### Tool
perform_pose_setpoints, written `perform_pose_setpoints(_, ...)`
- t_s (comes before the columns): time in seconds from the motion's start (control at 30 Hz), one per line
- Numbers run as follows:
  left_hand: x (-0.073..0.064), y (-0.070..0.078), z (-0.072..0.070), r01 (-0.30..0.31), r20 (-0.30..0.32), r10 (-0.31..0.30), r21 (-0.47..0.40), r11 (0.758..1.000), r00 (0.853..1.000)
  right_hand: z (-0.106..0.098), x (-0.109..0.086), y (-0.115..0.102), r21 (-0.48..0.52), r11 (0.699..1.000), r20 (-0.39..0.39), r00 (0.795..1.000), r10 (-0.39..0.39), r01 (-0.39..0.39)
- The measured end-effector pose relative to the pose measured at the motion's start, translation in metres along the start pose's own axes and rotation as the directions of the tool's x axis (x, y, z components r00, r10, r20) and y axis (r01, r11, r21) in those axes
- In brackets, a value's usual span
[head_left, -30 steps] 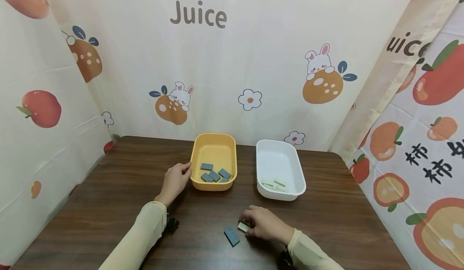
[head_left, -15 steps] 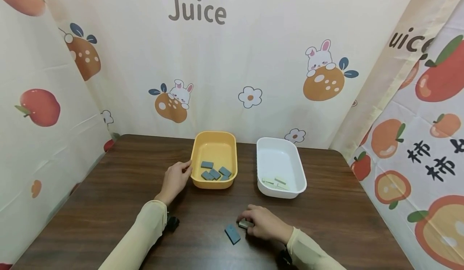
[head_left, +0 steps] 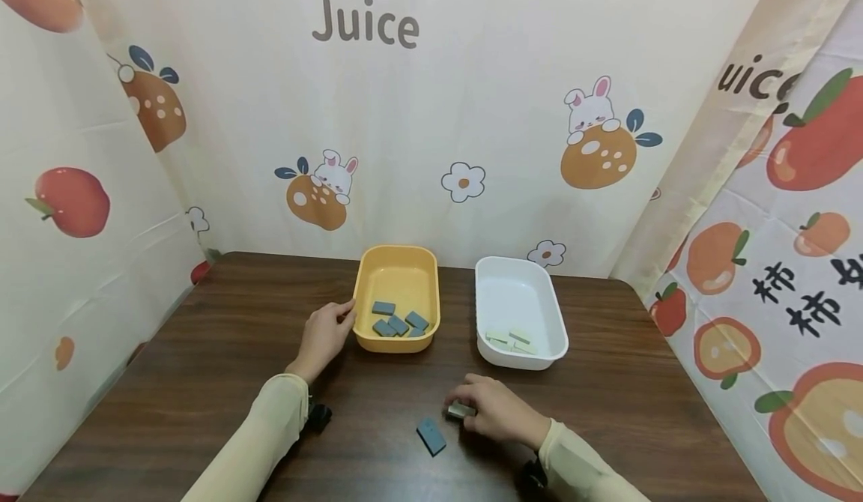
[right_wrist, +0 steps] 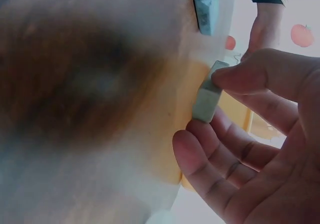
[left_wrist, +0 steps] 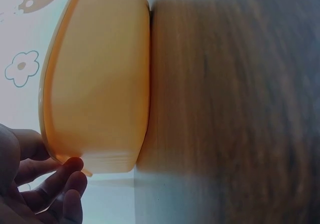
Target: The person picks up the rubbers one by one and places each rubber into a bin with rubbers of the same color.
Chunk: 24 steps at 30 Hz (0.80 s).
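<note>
My right hand pinches a pale green rectangular block between thumb and fingers, low over the brown table. In the right wrist view, the thumb lies on one face of this block. Just left of it, a blue-grey rectangular block lies flat on the table. My left hand is at the left side of a yellow plastic bin. In the left wrist view, its thumb and fingers hold the bin's rim. Several blue-grey blocks lie inside that bin.
Right of the yellow bin stands a white plastic bin, with several pale green blocks near its front end. Behind the table hangs a patterned curtain, with more cloth at both sides.
My right hand has lifted the pale green block slightly and shifted it a little right, away from the blue-grey block. The left hand stays at the yellow bin.
</note>
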State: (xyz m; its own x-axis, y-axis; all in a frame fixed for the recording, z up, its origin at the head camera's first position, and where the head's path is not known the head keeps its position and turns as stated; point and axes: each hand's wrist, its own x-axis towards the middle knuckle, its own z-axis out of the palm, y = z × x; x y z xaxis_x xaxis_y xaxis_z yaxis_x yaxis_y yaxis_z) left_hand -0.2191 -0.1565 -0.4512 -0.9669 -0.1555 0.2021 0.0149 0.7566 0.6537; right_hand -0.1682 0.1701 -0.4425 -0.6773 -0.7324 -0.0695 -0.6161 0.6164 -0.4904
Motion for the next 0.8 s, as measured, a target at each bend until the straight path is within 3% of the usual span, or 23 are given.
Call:
perform_pose_setpoints(0.43,0.0,-0.002,0.0,0.001,-0.001,-0.001,0.003,1.0,1.0,-0.02,0.0,0.005,-0.042,0.999,-0.097,0.995,-0.032,0.028)
perform_pose_setpoints(0.67,-0.001,-0.003,0.001,0.014,0.002,-0.014,0.002,1.0,1.0,-0.034,0.0,0.007,-0.005,1.0,-0.107,0.994,0.024,-0.024)
perform_pose_setpoints(0.8,0.0,-0.002,0.002,0.004,-0.005,-0.004,-0.001,1.0,1.0,-0.043,-0.001,0.009,-0.022,1.0,-0.13,0.991,0.015,-0.018)
